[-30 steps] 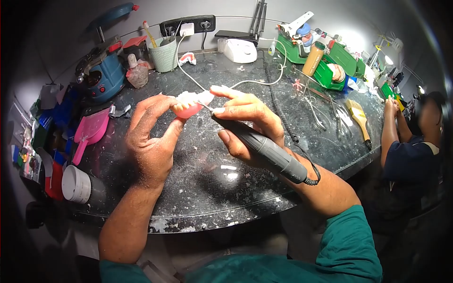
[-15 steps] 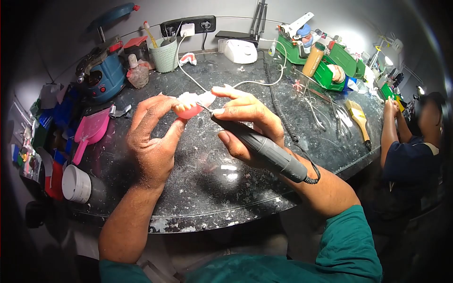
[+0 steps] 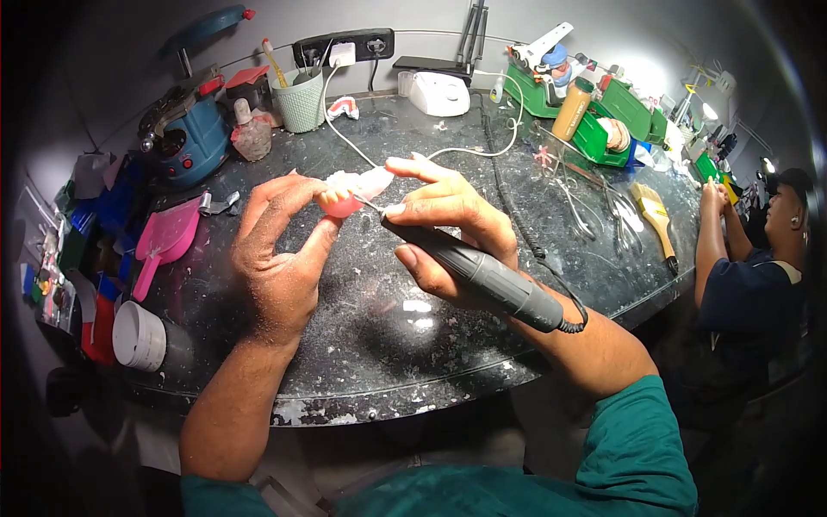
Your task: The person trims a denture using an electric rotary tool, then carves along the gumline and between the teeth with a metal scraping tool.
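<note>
Pinched between the thumb and fingers of my left hand (image 3: pixel 280 250) is a pink denture (image 3: pixel 343 205) with pale teeth, raised above the dark worktop (image 3: pixel 379 345). Fine dust coats the skin of this hand. My right hand (image 3: pixel 457 220) is wrapped round a black rotary handpiece (image 3: pixel 474 271), held like a pen. Its thin metal tip is at the denture's teeth, on the side facing my right hand. My right index finger reaches out near the denture's upper right edge. A coiled black cord leaves the handpiece's rear end.
A blue machine (image 3: pixel 191 146), a cup with tools (image 3: pixel 301 103) and a white device (image 3: pixel 438 93) stand at the back. Left are a pink dustpan (image 3: pixel 168 233) and a white tub (image 3: pixel 139 336). Right are green bins (image 3: pixel 599 138), a brush (image 3: pixel 656 220) and a co-worker (image 3: pixel 749 276).
The denture has tilted slightly between my left fingers. The handpiece tip has shifted a little down and left along it. The co-worker's head has turned.
</note>
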Demonstrator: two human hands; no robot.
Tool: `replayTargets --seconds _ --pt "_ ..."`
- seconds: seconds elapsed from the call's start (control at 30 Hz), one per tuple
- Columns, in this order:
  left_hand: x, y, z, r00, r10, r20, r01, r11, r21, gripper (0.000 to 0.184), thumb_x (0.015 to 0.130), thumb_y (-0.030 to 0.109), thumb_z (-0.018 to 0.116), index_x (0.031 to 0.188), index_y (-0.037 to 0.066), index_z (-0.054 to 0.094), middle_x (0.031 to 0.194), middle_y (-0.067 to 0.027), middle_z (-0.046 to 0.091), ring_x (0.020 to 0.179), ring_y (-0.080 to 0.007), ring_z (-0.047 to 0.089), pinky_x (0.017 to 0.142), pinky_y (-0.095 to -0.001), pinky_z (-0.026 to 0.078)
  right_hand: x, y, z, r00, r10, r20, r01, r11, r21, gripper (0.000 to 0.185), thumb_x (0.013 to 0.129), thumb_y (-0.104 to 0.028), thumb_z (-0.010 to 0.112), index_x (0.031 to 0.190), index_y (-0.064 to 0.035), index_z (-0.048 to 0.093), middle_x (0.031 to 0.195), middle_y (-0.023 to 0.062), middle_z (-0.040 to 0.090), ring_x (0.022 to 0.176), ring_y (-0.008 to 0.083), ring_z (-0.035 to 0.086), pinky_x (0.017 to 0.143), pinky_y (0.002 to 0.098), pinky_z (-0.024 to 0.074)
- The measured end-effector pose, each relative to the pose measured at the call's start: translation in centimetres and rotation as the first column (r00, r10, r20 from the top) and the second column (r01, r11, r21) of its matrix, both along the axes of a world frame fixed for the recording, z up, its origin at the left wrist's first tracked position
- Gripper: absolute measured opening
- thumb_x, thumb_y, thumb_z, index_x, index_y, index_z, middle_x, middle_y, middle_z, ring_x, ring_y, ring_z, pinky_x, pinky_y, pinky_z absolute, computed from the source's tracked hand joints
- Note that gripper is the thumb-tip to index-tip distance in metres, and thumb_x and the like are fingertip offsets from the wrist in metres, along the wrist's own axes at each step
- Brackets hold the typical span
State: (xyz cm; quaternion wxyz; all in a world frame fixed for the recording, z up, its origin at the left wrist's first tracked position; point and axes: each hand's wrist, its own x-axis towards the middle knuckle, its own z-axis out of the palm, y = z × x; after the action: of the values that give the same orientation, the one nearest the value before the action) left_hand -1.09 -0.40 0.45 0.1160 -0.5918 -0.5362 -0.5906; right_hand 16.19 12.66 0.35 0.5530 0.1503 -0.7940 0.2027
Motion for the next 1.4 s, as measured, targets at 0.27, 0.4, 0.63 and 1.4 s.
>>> replayTargets --seconds 0.27,0.4,0.63,1.4 --pt "0.02 -0.02 -0.04 1.0 -0.016 0.017 0.016 1.0 -0.003 0.032 0.077 -0.011 0.073 0.106 0.002 0.07 0.109 -0.0072 0.066 0.112 -0.0208 0.061 0.109 -0.0404 0.042 0.22 -0.3 -0.11 1.0 0.023 0.016 -0.021 0.994 -0.103 0.037 0.075 0.0 0.076 0.11 -0.0073 0.068 0.101 0.0095 0.071 0.121 0.0341 0.064 0.112 0.0569 0.0384" --pt "0.13 -0.07 -0.01 0.999 -0.026 0.047 0.026 1.0 0.001 0.033 0.077 -0.011 0.073 0.106 0.003 0.07 0.112 -0.0078 0.066 0.114 -0.0212 0.061 0.108 -0.039 0.043 0.1 -0.43 -0.2 1.0 0.014 -0.01 -0.015 0.985 -0.172 0.036 0.076 0.0 0.075 0.111 -0.007 0.068 0.103 0.0089 0.071 0.123 0.0333 0.063 0.113 0.0575 0.0368" --pt "-0.28 0.19 -0.19 1.0 -0.01 -0.023 0.011 0.999 0.044 0.039 0.072 -0.011 0.076 0.108 0.002 0.069 0.111 -0.0107 0.068 0.108 -0.0231 0.065 0.1 -0.0361 0.048 0.2 -0.32 -0.15 1.0 -0.006 0.008 0.007 0.992 -0.126 0.035 0.077 -0.001 0.076 0.11 -0.0079 0.068 0.102 0.0082 0.071 0.122 0.033 0.064 0.112 0.058 0.0376" --pt "-0.15 0.15 -0.03 1.0 0.002 -0.025 -0.001 0.999 0.036 0.037 0.074 -0.01 0.076 0.108 0.003 0.069 0.11 -0.0105 0.068 0.108 -0.0229 0.065 0.104 -0.038 0.047 0.15 -0.32 -0.27 1.0 -0.013 0.004 0.014 0.988 -0.153 0.034 0.077 -0.002 0.075 0.11 -0.0071 0.068 0.108 0.0069 0.072 0.122 0.0319 0.064 0.112 0.0583 0.0381"
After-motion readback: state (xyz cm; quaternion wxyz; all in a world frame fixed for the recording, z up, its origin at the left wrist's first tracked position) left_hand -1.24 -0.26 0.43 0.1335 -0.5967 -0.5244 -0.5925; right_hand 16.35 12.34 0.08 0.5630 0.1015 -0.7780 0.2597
